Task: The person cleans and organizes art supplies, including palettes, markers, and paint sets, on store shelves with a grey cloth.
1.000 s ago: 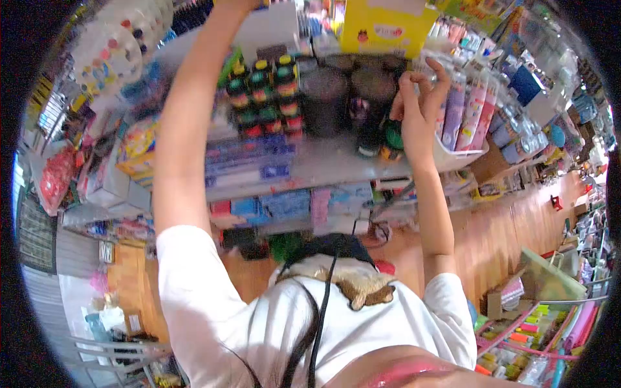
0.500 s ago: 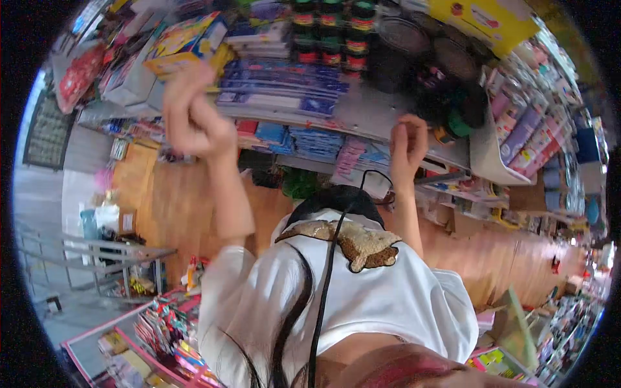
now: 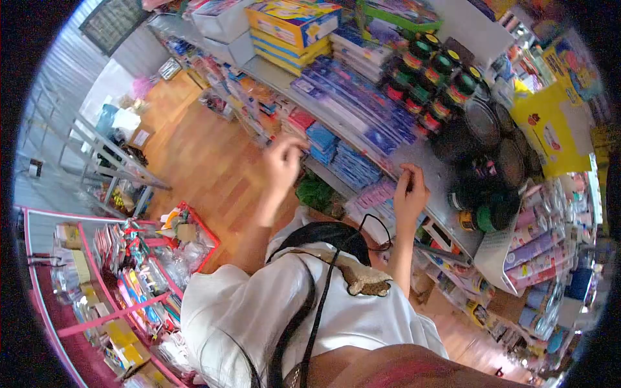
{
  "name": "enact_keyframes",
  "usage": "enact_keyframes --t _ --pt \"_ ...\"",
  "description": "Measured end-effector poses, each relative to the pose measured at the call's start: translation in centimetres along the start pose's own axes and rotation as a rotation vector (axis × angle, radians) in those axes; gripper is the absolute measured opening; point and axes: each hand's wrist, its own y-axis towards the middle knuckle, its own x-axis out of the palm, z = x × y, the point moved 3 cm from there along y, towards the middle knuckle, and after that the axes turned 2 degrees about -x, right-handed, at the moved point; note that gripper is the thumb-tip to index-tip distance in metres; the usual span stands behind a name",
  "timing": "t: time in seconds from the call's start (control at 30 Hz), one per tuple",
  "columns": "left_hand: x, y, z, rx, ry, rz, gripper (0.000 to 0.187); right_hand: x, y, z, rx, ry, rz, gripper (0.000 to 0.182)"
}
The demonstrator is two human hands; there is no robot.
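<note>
My left hand (image 3: pixel 283 163) is raised in front of the shelf (image 3: pixel 424 161), fingers curled loosely; it is blurred, and I cannot tell whether it holds anything. My right hand (image 3: pixel 410 193) is up at the front edge of the shelf, fingers pinched together, and again I cannot tell if anything is between them. Just past my right hand, on the shelf, lie the blue packets (image 3: pixel 362 113) in a flat stack. Further along the shelf stand small jars with coloured lids (image 3: pixel 430 71), and beside them dark round tins (image 3: pixel 491 139). Yellow boxes (image 3: pixel 291 22) sit at the far end.
</note>
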Motion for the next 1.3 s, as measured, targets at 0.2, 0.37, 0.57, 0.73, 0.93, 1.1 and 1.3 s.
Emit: enact_keyframes --t 0.2,0.37,0.57,0.73,0.93,1.1,1.3 --pt "7.1 -4.0 3.0 0.300 0.145 -0.700 0.013 0.5 -0.4 0.3 -0.012 -0.132 -0.035 0.013" --pt "8.5 -7.6 4.1 0.445 -0.026 -0.880 0.012 0.7 -0.3 -0.6 -0.068 -0.232 -0.017 0.012" --pt "3.8 -5.3 0.8 0.467 -0.144 -0.899 0.011 1.3 -3.3 -1.9 -0.068 -0.152 0.114 0.010" --pt "-5.9 1.4 -3.8 0.336 -0.156 -0.795 0.011 8.7 -7.4 -4.3 0.277 0.205 0.181 0.009" --pt "-24.1 7.9 -12.5 0.165 0.049 -0.525 0.020 25.2 2.0 -19.6 0.026 0.233 -0.028 0.009" --pt "-41.9 8.5 -15.7 -0.094 0.428 -0.123 0.017 33.1 13.8 -30.8 -0.496 0.164 0.238 0.015" --pt "-53.6 4.5 -15.1 -0.231 0.613 0.427 0.018 38.2 23.6 -33.1 -0.328 -0.512 0.290 0.051"
